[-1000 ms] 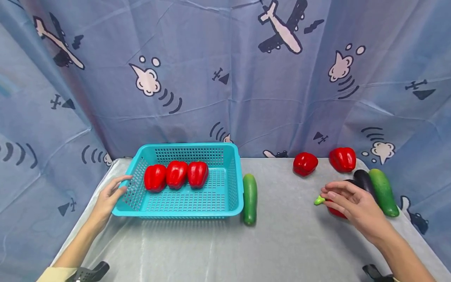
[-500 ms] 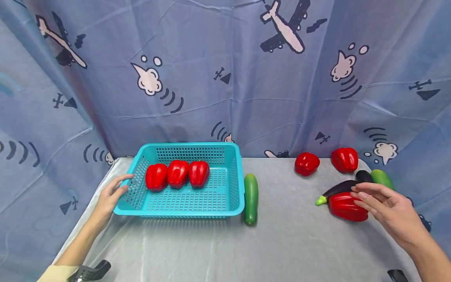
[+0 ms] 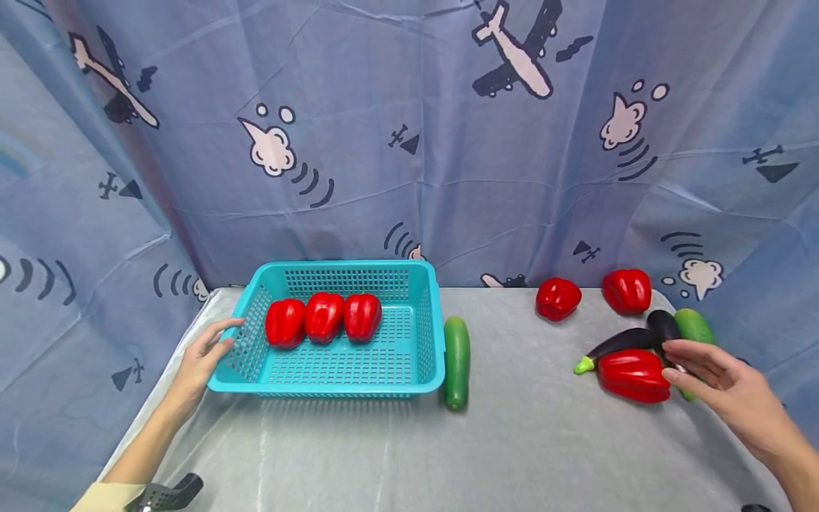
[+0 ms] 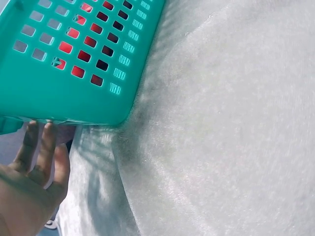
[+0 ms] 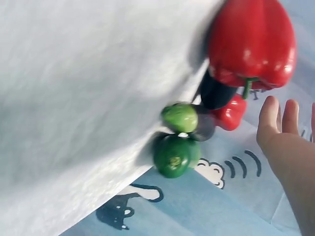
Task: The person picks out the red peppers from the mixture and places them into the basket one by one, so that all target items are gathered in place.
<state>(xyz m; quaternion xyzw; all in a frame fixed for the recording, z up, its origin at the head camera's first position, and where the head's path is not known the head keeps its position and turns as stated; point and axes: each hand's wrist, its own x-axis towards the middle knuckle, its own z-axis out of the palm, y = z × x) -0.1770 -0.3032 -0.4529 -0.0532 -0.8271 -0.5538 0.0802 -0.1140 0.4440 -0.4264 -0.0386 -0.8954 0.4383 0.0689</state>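
My left hand is at the left end of the turquoise basket, its extended fingertips right at the rim; in the left wrist view the fingers touch the basket's end wall. Inside the basket lie three red bell peppers in a row. On the right, my right hand is held with fingers apart and nothing in them, beside a red bell pepper. That pepper's green stem points toward the hand's side in the right wrist view. A dark eggplant with a green tip lies just behind it.
Two more red bell peppers stand at the back right. A second dark eggplant and a green cucumber-like vegetable lie near the right edge, partly hidden by my hand. A long green cucumber lies along the basket's right side.
My right hand has moved right, away from over the front red pepper and eggplant, uncovering them. The left hand stays at the basket.
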